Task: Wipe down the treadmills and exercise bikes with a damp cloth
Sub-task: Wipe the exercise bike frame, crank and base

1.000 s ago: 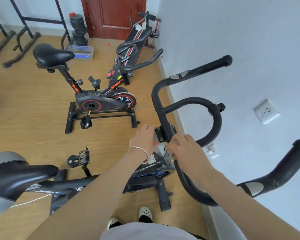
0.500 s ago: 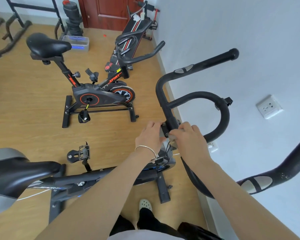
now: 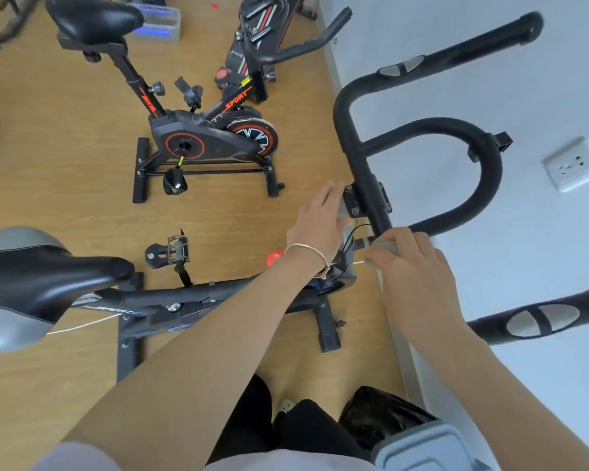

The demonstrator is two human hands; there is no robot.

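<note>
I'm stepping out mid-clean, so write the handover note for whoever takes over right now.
Right hand: grips a crumpled grey cloth against the black tubular handlebar of the near bike, just below its bolted clamp plate.
Left hand: fingers on that plate; pinching or not, cannot tell.
Done: no surface shows which parts are wiped.
Left: handlebar loops, black-and-grey saddle, then the black-and-red exercise bike beyond.
</note>
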